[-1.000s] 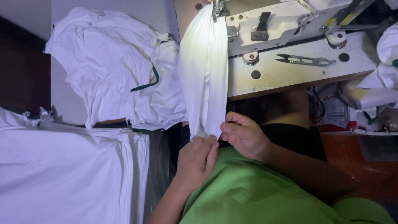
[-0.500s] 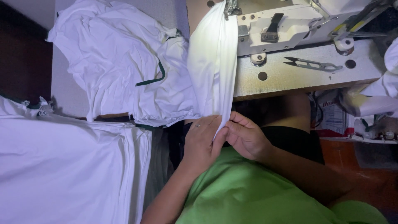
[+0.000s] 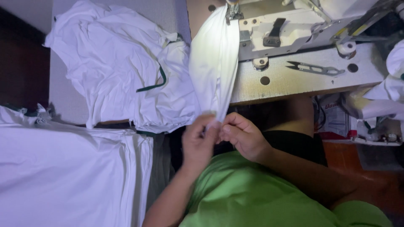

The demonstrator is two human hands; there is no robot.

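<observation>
A white fabric piece (image 3: 214,63) hangs from under the needle of the sewing machine (image 3: 294,25) down over the table's front edge. My left hand (image 3: 198,145) and my right hand (image 3: 243,136) meet at its lower end. Both pinch the bottom edge of the fabric between fingers and thumbs, fingertips almost touching. My green shirt fills the bottom of the view.
A heap of white garments with dark green trim (image 3: 122,71) lies left of the machine. A flat stack of white cloth (image 3: 63,168) sits at the lower left. Thread snips (image 3: 313,68) rest on the worn machine table (image 3: 286,84). More white cloth (image 3: 393,84) is at the right edge.
My left hand has risen to meet my right hand at the fabric's lower edge. The fabric's end is now pinched closer between both hands.
</observation>
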